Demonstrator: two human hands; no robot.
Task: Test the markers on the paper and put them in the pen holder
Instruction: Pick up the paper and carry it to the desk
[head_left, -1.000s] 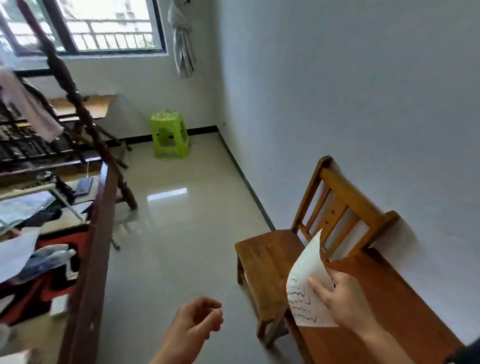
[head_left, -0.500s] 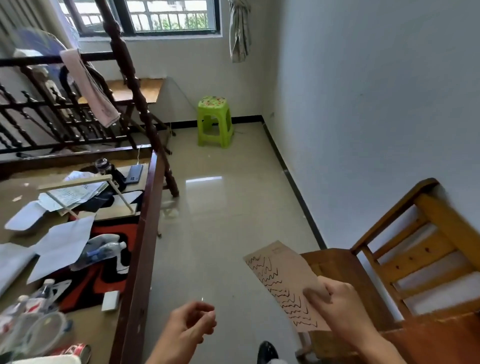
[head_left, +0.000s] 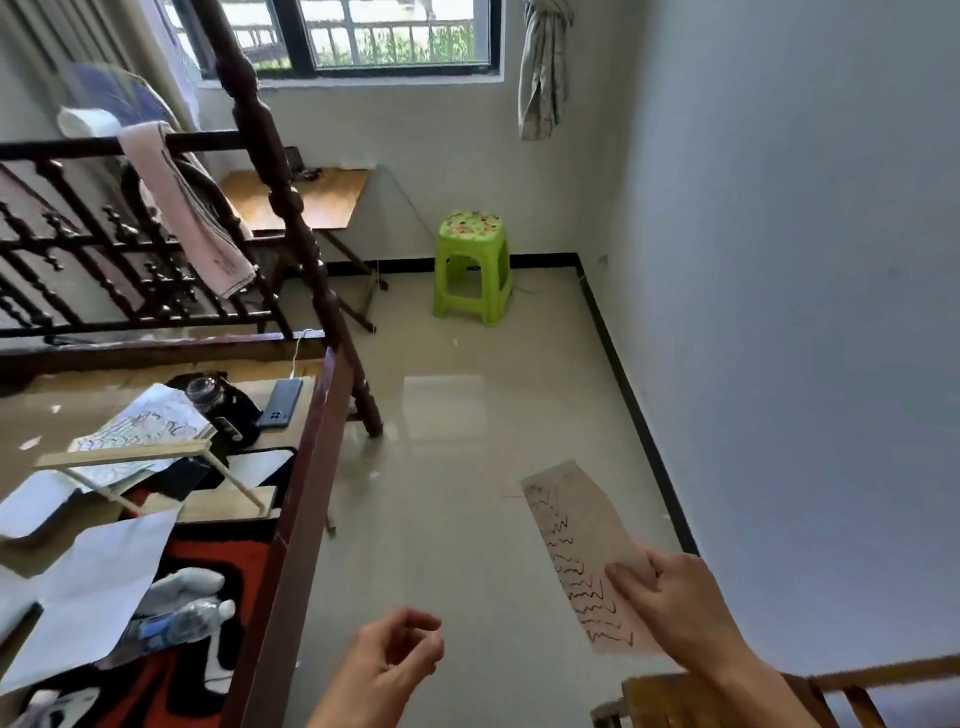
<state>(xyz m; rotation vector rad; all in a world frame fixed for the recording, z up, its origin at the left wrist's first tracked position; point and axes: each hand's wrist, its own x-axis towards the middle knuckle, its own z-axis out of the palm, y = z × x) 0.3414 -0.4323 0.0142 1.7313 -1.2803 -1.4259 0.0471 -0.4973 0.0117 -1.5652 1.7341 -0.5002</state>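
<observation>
My right hand (head_left: 680, 608) pinches the lower edge of a sheet of paper (head_left: 571, 535) covered with rows of black wavy marker lines, holding it in the air over the tiled floor. Lower in the middle, my left hand (head_left: 395, 660) has its fingers loosely curled and holds nothing. I see no marker and no pen holder in this view.
A dark wooden bed frame (head_left: 306, 467) runs down the left, its surface cluttered with white papers (head_left: 93, 577), a phone (head_left: 280, 402), a plastic bottle (head_left: 176, 623) and a small wooden stand (head_left: 130, 457). A green plastic stool (head_left: 470, 265) stands by the far wall. A wooden chair (head_left: 727, 701) sits bottom right.
The view has swung left, away from the wooden chair toward the bed. My right hand has carried the paper off the chair into the air; my left hand stays curled.
</observation>
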